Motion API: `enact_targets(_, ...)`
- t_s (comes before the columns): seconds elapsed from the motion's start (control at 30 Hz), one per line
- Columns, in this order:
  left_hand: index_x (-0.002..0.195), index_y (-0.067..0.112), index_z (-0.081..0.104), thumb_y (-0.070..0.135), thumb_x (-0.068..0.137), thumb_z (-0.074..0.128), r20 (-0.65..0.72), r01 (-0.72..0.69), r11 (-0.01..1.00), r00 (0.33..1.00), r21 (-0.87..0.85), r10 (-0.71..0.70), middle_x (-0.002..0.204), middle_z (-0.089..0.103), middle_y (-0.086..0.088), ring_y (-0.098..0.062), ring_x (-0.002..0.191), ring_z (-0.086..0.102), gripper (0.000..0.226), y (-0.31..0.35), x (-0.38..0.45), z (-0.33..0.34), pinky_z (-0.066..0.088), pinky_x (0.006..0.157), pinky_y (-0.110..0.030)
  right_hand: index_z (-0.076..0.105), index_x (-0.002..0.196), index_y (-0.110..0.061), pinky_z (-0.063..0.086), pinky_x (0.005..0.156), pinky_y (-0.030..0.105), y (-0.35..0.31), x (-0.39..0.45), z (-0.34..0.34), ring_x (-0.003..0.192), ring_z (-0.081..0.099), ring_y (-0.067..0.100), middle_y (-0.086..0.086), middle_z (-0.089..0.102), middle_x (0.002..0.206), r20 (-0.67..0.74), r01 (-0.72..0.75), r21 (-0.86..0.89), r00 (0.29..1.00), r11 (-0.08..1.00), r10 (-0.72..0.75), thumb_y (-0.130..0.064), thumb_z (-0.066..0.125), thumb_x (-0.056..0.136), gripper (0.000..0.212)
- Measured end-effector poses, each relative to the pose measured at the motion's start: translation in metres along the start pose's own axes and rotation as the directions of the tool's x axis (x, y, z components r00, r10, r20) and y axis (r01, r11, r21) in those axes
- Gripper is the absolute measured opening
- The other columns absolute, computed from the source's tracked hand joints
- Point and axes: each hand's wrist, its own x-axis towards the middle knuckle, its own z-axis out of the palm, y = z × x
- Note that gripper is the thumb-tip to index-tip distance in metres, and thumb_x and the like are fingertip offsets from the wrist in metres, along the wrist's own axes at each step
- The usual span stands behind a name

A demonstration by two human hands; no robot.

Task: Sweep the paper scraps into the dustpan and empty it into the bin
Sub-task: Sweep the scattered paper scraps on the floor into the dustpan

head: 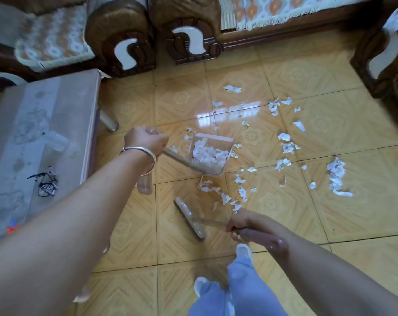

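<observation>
My left hand grips the long handle of a clear dustpan, which stands on the tiled floor holding a heap of white paper scraps. My right hand grips the handle of a broom whose brush head lies on the floor just below the dustpan. A line of scraps runs between the dustpan's mouth and the brush. Many more scraps lie scattered to the right, with a bigger clump farther right. No bin is in view.
A low table with a small toy bicycle stands at the left. Carved wooden sofas line the back, and an armchair stands at the right. My feet in white shoes are just below the broom.
</observation>
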Motion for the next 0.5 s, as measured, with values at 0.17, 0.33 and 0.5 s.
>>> enact_targets(0.17, 0.058, 0.018, 0.041, -0.001, 0.066, 0.056, 0.009, 0.028, 0.999, 1.0, -0.028, -0.028, 0.055, 0.04, 0.002, -0.018, 0.038, 0.036, 0.026, 0.007, 0.002, 0.007, 0.029, 0.035, -0.012, 0.049, 0.063, -0.006, 0.038, 0.035, 0.008, 0.001, -0.015, -0.061, 0.026, 0.048, 0.007, -0.003, 0.05, 0.029, -0.206, 0.084, 0.012, 0.975, 0.996, -0.08, 0.0, 0.051, 0.087, 0.024)
enact_targets(0.33, 0.059, 0.018, 0.038, -0.003, 0.068, 0.055, 0.014, 0.021, 0.999, 1.0, -0.035, -0.021, 0.055, 0.039, 0.001, -0.017, 0.039, 0.034, 0.028, 0.021, -0.001, 0.018, 0.029, 0.036, -0.012, 0.049, 0.06, -0.001, 0.039, 0.047, 0.025, -0.013, -0.029, -0.081, 0.047, 0.051, 0.02, 0.008, 0.05, 0.036, -0.289, 0.014, -0.142, 0.956, 0.99, -0.055, 0.002, 0.051, 0.084, 0.024)
enact_targets(0.5, 0.058, 0.016, 0.04, -0.002, 0.067, 0.057, -0.001, 0.007, 0.999, 1.0, -0.048, -0.007, 0.058, 0.039, -0.002, -0.02, 0.046, 0.035, 0.026, 0.036, 0.001, 0.025, 0.031, 0.046, -0.021, 0.048, 0.062, -0.005, 0.039, 0.042, 0.022, -0.016, -0.043, -0.083, 0.048, 0.049, 0.017, 0.007, 0.054, 0.049, -0.283, 0.09, -0.28, 0.944, 0.956, -0.171, 0.0, 0.055, 0.085, 0.024)
